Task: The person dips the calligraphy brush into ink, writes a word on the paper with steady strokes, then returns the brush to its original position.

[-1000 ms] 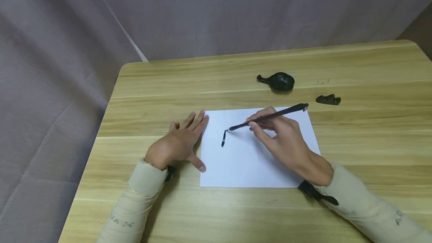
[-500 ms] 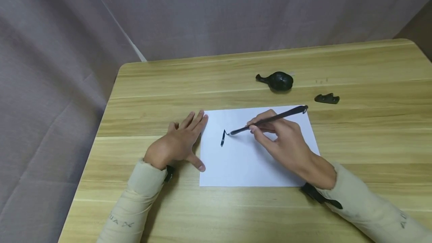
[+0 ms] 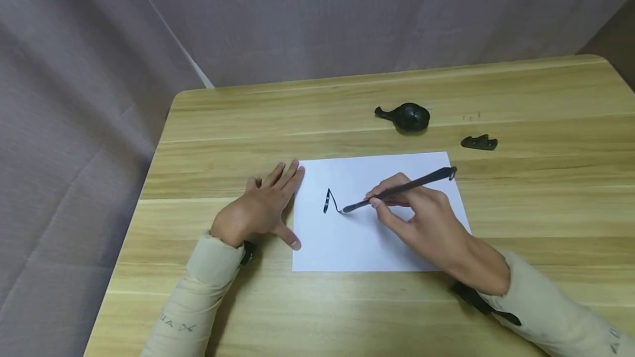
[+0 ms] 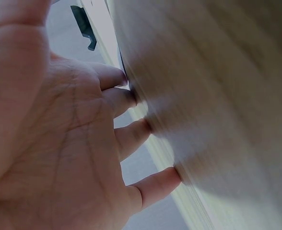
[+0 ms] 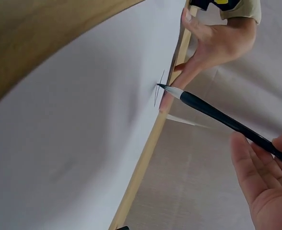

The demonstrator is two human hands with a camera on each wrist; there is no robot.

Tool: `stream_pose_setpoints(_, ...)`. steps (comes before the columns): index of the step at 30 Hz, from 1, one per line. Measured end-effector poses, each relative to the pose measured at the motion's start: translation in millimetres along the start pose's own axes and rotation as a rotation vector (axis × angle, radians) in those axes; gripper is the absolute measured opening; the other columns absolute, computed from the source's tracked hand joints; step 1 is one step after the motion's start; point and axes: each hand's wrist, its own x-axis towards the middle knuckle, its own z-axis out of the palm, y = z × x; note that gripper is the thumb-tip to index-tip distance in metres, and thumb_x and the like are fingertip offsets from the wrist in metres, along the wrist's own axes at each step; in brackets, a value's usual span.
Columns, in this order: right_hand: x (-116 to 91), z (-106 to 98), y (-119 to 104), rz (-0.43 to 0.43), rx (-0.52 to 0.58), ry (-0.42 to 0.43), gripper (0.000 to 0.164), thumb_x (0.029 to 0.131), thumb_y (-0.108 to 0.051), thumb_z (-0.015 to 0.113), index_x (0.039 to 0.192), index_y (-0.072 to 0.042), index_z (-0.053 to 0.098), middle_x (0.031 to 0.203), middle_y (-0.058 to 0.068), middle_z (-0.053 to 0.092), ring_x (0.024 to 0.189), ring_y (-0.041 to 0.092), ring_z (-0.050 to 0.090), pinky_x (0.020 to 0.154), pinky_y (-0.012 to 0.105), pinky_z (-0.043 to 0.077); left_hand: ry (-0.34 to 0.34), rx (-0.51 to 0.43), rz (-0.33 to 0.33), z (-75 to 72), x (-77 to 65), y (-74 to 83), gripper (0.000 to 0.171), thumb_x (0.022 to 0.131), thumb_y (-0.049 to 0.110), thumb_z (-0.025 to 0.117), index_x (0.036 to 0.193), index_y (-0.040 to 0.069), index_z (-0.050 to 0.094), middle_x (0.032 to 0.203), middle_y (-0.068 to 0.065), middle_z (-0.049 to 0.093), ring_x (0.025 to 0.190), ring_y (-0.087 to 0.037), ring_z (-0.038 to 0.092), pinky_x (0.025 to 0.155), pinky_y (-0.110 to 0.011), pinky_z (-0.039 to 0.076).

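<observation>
Tabletop, gourd-shaped black object, ridged piece beyond paper, left hand splayed, right hand gripping brush

In front of you stands a wooden bench, yellowish, with its grain going mostly from side to side in lighter and darker bands. You can see that its two far corners are rounded. Behind it and along its left side hangs a grey-purple curtain, with soft vertical folds on the left. A thin pale line goes down the cloth and widens into a white strip near the far left corner. At your far right there is a dark brown surface; what it is, you cannot tell. The light is soft: you notice a pale shine on the near part of the wood, while the cloth beside the left edge is darker.
</observation>
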Motion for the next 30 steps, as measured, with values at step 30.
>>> stream_pose_setpoints(30,16,-5,14,-0.007,-0.047,0.041,0.017,0.090,0.010,0.077,0.104,0.001,0.072,0.102,0.006,0.075,0.097,0.021,0.077,0.087,0.014,0.055,-0.003,0.002,-0.004,-0.3,0.9,-0.5,0.158,0.063,0.066,0.093,0.169,0.019,-0.013,0.175,0.001,-0.022,0.163,-0.026,-0.016,0.120,-0.071,0.016)
